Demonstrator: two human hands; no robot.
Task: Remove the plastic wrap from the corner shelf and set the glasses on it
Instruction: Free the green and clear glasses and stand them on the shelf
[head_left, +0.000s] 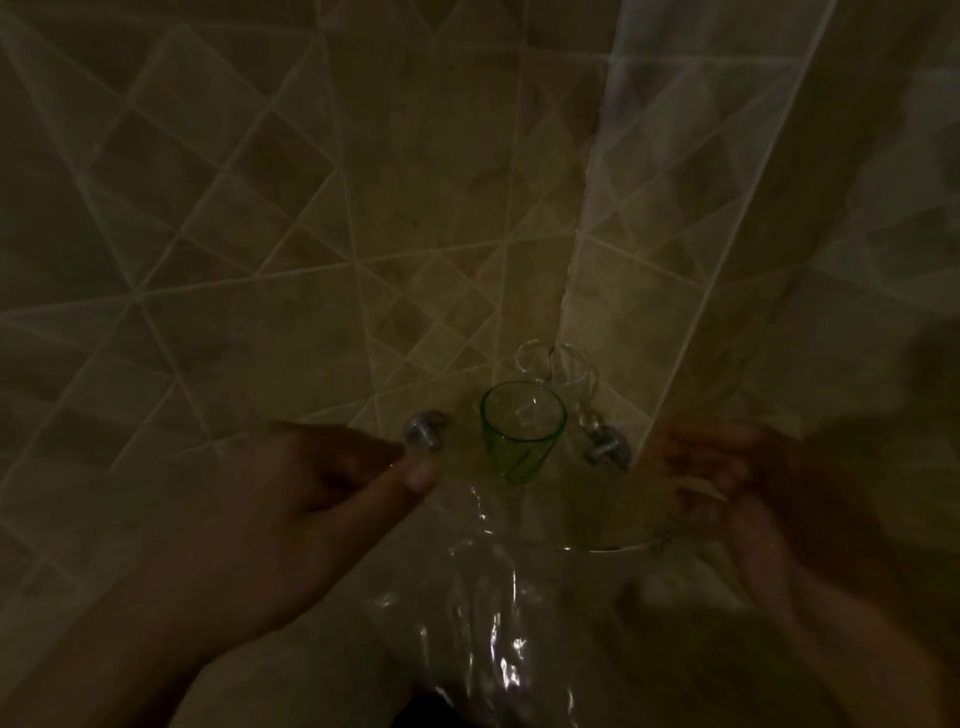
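Both hands hover open, holding nothing: left hand (317, 499) and right hand (727, 488) flank the green glass (521, 434) on the corner shelf (608, 545). Loose plastic wrap (483, 613) trails forward; tugging it could topple the glass.

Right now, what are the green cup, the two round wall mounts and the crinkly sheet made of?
Green cup: see-through tinted glass or plastic; can't tell which.
Wall mounts: shiny silver, likely polished metal.
Crinkly sheet: clear thin plastic film, wrinkled with glints.
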